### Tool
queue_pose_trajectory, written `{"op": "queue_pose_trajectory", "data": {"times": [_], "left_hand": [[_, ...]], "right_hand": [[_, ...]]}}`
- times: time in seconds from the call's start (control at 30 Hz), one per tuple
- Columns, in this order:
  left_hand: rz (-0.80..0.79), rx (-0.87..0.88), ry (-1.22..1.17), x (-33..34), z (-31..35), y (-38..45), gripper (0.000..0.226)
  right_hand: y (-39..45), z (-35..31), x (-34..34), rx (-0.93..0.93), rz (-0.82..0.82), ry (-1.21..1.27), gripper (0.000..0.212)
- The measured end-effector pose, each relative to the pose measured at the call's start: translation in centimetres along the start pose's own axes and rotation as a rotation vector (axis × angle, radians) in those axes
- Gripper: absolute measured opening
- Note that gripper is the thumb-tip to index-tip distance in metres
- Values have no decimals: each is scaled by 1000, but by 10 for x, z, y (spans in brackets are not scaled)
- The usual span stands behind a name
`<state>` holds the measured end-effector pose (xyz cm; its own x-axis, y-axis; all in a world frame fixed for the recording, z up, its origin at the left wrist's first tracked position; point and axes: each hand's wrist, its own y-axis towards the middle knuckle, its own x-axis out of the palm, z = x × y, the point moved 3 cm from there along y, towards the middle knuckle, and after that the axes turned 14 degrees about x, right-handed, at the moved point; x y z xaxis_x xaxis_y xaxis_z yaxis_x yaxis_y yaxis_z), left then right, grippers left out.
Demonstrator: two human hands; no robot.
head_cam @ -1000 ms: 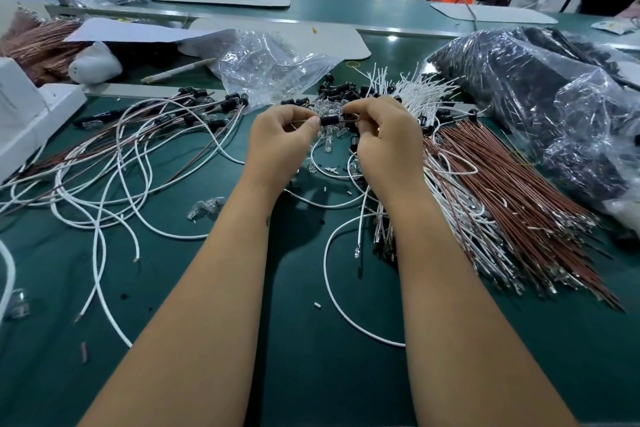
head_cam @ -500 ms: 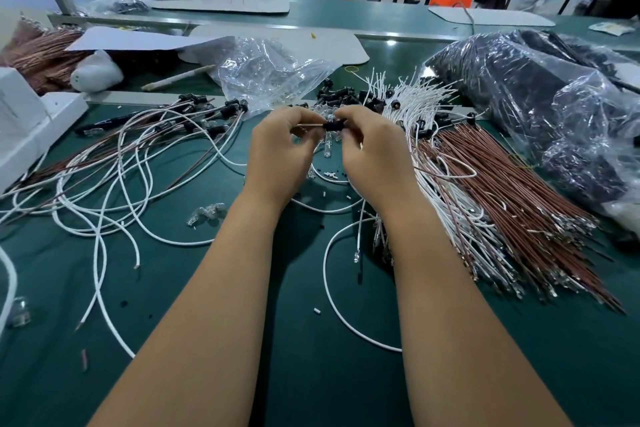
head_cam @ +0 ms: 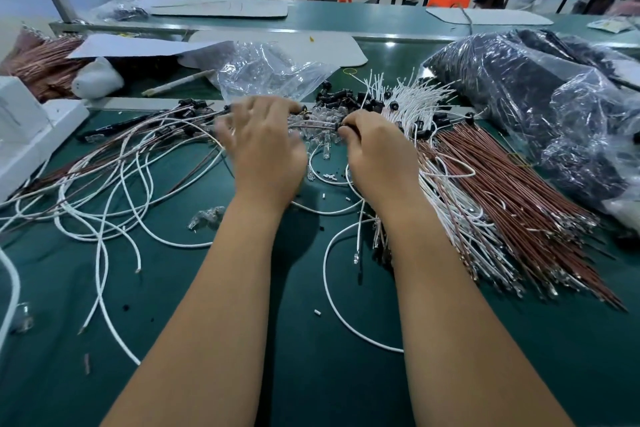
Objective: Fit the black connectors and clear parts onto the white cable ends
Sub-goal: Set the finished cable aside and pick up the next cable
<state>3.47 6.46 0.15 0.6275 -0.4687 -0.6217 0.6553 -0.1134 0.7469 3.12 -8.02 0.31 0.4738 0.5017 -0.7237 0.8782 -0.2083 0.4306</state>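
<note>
At the centre of the frame, the right hand (head_cam: pixel 377 152) pinches a black connector (head_cam: pixel 341 127) on a thin cable end above the heap of clear parts (head_cam: pixel 317 121). The left hand (head_cam: pixel 266 149) – blurred, fingers spread, apparently empty – hovers over the green table (head_cam: pixel 311 340). More white cables (head_cam: pixel 104 184) sprawl at left. The fit will likely go best with the cable gripped close to its tip – and pushed straight.

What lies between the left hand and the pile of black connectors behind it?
Nothing visible blocks it. The left hand, blurred with fingers spread, hovers over the clear parts; the black connectors lie just beyond and to its right, uncovered. The right hand pinches one cable end beside them.
</note>
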Motion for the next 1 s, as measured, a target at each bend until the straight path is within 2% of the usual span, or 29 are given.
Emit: {"op": "queue_pose_trajectory", "data": {"times": [0.07,0.1,0.3,0.4,0.47,0.57,0.73,0.83,1.0], "left_hand": [[-16,158,-103,5,14,1,28],[-13,183,-120,7,16,0,26],[-61,10,-34,14,-2,-2,34],[-118,-56,-31,15,-9,-1,31],[-115,3,-80,15,-5,0,25],[-96,139,-275,13,8,1,17],[-69,55,-328,13,0,-1,13],[-32,22,-327,11,-3,-1,13],[-29,24,-334,11,-4,-1,14]], "right_hand": [[-1,-4,3,-25,-50,36,18],[-2,-6,4,-32,-66,48,18],[1,0,2,-4,-59,56,16],[2,2,1,10,-77,72,16],[2,1,2,-2,-99,110,15],[0,-3,4,-27,-135,160,14],[2,3,3,104,-129,312,20],[6,8,-2,175,-95,367,9],[5,8,-5,228,-107,470,8]]}}
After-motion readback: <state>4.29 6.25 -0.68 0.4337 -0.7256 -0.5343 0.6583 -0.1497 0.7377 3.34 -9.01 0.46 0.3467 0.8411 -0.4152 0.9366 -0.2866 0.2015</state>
